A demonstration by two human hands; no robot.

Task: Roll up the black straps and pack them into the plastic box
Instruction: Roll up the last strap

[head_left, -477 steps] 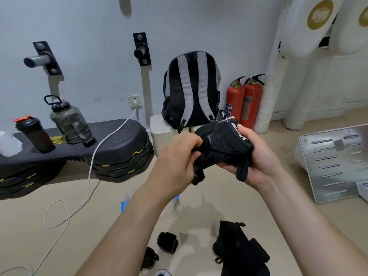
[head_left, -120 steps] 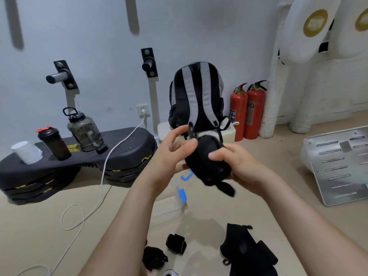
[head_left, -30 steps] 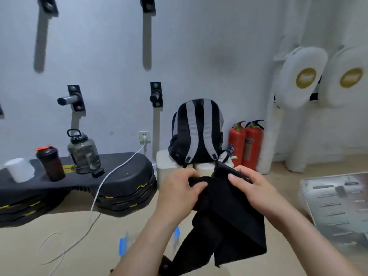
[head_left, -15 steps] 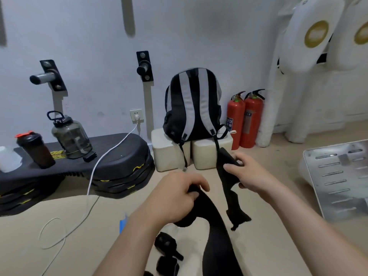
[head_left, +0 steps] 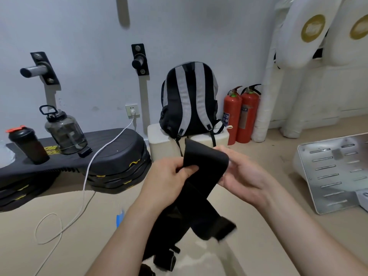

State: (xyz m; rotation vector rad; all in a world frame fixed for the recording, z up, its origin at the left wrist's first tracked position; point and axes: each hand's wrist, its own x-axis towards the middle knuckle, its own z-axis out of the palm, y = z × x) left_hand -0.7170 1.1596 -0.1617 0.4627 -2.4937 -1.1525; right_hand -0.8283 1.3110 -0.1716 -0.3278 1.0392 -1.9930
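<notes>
Since the black strap [head_left: 205, 162] is only folded over at the top, looks like we're just starting the roll: left hand [head_left: 169, 178] pinches the fold, right hand [head_left: 245, 176] cups its far edge, tail dangling toward the floor [head_left: 49, 255]. Next: tight, even turns.

Soft, even indoor light, crisp in the middle and smeared low down.
Light falls from overhead: the wall peg [head_left: 139, 60] throws a long grey shadow straight down the pale wall [head_left: 95, 36], and the metal plate [head_left: 336, 172] carries a dull sheen. The black strap [head_left: 205, 164] shows almost no surface detail; its loose end and the right hand [head_left: 245, 180] at the fingertips blur with motion. Wide-angle bending tilts the white pads [head_left: 304, 30] and bows the bench [head_left: 115, 152].
</notes>
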